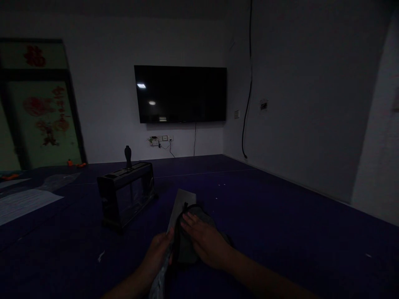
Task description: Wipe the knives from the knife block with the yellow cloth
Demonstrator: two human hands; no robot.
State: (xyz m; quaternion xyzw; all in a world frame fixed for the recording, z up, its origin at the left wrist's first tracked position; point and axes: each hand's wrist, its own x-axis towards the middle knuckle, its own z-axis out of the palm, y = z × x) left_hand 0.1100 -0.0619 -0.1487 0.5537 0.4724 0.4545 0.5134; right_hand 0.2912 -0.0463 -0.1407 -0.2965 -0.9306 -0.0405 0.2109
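Note:
A dark grey fabric pouch (186, 247) with a black edge lies in front of me on the purple surface. A flat pale grey panel (184, 199) sticks up past its far left side; how far it reaches inside I cannot tell. My left hand (157, 249) is closed along the left edge, thumb on top, around the panel and the pouch side. Some crinkled grey material (158, 284) hangs below that hand. My right hand (204, 236) lies flat on top of the pouch with its fingers stretched forward. Dim light hides the finer details.
A black framed box with clear sides and a knobbed handle (129, 187) stands to the left. Paper sheets (28, 203) and clear plastic (59, 181) lie farther left, orange items (76, 164) by the door. A television (181, 94) hangs on the wall above; a black cable (249, 91) dangles right.

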